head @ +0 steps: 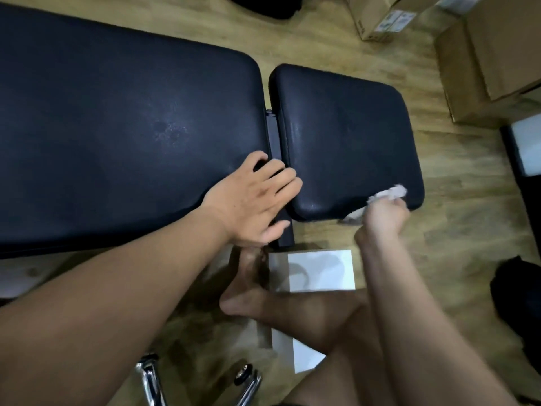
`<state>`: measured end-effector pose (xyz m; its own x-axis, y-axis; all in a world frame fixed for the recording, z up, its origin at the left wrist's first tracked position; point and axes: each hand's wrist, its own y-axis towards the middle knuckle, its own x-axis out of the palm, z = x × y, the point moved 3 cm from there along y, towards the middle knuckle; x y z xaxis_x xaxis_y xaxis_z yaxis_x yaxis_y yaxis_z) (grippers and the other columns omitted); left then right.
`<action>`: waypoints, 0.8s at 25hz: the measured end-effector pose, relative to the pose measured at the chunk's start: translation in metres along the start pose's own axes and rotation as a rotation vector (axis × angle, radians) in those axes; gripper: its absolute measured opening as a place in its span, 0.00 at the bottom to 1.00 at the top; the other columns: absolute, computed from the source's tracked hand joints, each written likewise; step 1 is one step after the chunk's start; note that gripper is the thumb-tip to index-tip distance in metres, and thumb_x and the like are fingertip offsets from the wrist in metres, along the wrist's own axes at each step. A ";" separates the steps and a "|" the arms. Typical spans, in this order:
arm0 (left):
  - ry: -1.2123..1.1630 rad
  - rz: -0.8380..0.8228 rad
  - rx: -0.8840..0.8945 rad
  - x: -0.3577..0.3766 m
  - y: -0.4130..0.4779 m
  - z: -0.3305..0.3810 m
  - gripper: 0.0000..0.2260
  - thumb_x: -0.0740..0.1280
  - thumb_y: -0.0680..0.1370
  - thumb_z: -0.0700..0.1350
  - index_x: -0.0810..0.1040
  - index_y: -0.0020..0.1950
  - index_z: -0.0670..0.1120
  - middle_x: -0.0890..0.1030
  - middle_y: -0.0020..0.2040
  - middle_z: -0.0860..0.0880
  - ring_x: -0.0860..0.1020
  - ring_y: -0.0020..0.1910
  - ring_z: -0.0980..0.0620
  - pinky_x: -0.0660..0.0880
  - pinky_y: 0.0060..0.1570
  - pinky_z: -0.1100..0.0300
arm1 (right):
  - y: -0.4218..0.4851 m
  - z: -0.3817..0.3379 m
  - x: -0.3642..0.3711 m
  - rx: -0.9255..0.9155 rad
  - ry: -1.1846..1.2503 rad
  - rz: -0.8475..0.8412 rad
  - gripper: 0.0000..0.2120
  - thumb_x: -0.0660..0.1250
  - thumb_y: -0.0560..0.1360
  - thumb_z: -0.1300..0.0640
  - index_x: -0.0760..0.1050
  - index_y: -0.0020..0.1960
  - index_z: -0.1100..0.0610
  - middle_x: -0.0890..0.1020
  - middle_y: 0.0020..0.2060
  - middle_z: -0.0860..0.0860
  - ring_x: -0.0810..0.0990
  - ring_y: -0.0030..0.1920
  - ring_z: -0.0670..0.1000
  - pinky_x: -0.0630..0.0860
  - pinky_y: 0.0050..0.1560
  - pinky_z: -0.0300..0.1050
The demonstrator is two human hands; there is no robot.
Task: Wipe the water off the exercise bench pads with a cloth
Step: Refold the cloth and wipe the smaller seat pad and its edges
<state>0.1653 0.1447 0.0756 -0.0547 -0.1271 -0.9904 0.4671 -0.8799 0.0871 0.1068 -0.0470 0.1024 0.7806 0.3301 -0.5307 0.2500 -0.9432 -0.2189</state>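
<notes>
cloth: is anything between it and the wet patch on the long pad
The left hand rests across the gap between long pad and short pad, its fingers roughly on the line from the cloth to the wet patch.

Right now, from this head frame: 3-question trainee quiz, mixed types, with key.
1. True or false: the right hand grips the cloth.
2. Multiple choice: the left hand rests
A) across the gap between the long pad and the short pad
B) on the cloth
C) in the air, touching nothing
3. Fill in: the cloth sits at the near corner of the ___ pad.

Key: 1 true; 2 A; 3 short.
</notes>
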 end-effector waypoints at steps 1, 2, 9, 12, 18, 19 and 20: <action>-0.019 0.045 -0.009 0.001 -0.002 -0.002 0.29 0.57 0.76 0.60 0.70 0.67 0.40 0.75 0.62 0.42 0.72 0.60 0.39 0.64 0.66 0.40 | -0.017 0.009 0.010 -0.085 -0.006 -0.007 0.18 0.52 0.76 0.54 0.73 0.62 0.52 0.76 0.63 0.56 0.75 0.59 0.51 0.73 0.53 0.33; -0.022 0.130 0.009 0.001 -0.003 -0.003 0.29 0.58 0.76 0.59 0.71 0.68 0.40 0.75 0.62 0.41 0.73 0.60 0.39 0.63 0.67 0.40 | -0.038 0.027 0.019 -0.175 -0.052 -0.063 0.21 0.52 0.74 0.55 0.74 0.64 0.54 0.70 0.70 0.57 0.69 0.68 0.51 0.66 0.67 0.40; -0.088 0.221 0.064 -0.006 -0.004 0.002 0.32 0.62 0.68 0.53 0.69 0.70 0.40 0.75 0.63 0.41 0.74 0.60 0.40 0.63 0.68 0.38 | -0.067 0.038 0.022 -1.227 -0.757 -0.487 0.23 0.53 0.73 0.56 0.77 0.62 0.55 0.72 0.69 0.51 0.56 0.76 0.56 0.44 0.74 0.65; -0.152 0.242 -0.023 -0.014 -0.005 -0.004 0.33 0.61 0.65 0.50 0.69 0.69 0.39 0.76 0.62 0.40 0.74 0.59 0.39 0.62 0.68 0.38 | -0.054 0.024 0.045 -1.459 -0.988 -0.640 0.21 0.55 0.74 0.55 0.75 0.64 0.56 0.73 0.68 0.53 0.59 0.75 0.59 0.50 0.73 0.65; -0.153 0.217 -0.054 -0.013 -0.004 -0.002 0.32 0.59 0.66 0.49 0.71 0.68 0.38 0.75 0.63 0.40 0.74 0.59 0.38 0.61 0.69 0.39 | -0.064 0.021 0.066 -1.206 -0.885 -0.320 0.26 0.56 0.76 0.57 0.61 0.73 0.55 0.60 0.75 0.52 0.59 0.73 0.56 0.59 0.72 0.58; -0.149 0.212 -0.053 -0.014 -0.004 -0.002 0.32 0.59 0.66 0.49 0.70 0.68 0.38 0.75 0.64 0.39 0.74 0.59 0.38 0.61 0.69 0.38 | -0.065 0.016 0.066 -1.130 -0.732 -0.288 0.23 0.59 0.75 0.59 0.65 0.70 0.55 0.65 0.72 0.55 0.64 0.68 0.57 0.64 0.68 0.56; -0.148 0.215 -0.049 -0.015 -0.003 -0.003 0.33 0.59 0.66 0.49 0.70 0.69 0.38 0.74 0.66 0.39 0.74 0.60 0.37 0.61 0.68 0.38 | -0.063 0.009 0.066 -1.069 -0.560 -0.235 0.20 0.63 0.75 0.60 0.68 0.66 0.54 0.70 0.67 0.56 0.69 0.63 0.58 0.69 0.62 0.54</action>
<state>0.1671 0.1500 0.0895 -0.0761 -0.3770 -0.9231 0.5241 -0.8027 0.2846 0.1376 0.0344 0.0738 0.3652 0.2186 -0.9049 0.9007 -0.3288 0.2841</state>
